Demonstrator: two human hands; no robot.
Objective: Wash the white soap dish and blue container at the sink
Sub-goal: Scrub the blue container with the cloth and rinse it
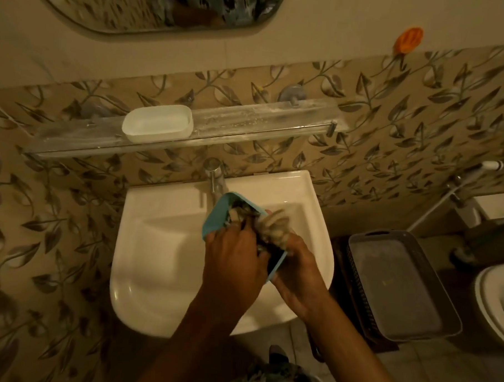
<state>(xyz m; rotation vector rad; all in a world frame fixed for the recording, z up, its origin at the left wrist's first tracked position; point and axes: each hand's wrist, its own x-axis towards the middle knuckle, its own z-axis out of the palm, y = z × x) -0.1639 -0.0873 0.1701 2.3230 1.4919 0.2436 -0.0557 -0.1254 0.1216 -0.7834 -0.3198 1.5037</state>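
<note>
Fingers of the left hand [236,248] curl around the blue container [215,218], tilted over the sink [156,244] basin near its back edge under the tap [215,174]. The right hand [296,265] grips its lower rim beside a blurred pale scrubber [272,223]. Wet, soapy plastic could slip into the basin. The white soap dish [158,123] sits on the glass shelf [248,124].

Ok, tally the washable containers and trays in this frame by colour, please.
White: 1, the soap dish on the glass shelf.
Blue: 1, the container held over the sink by the left hand and right hand.
Grey: 1, the tray beside the sink.
Total: 3
</note>
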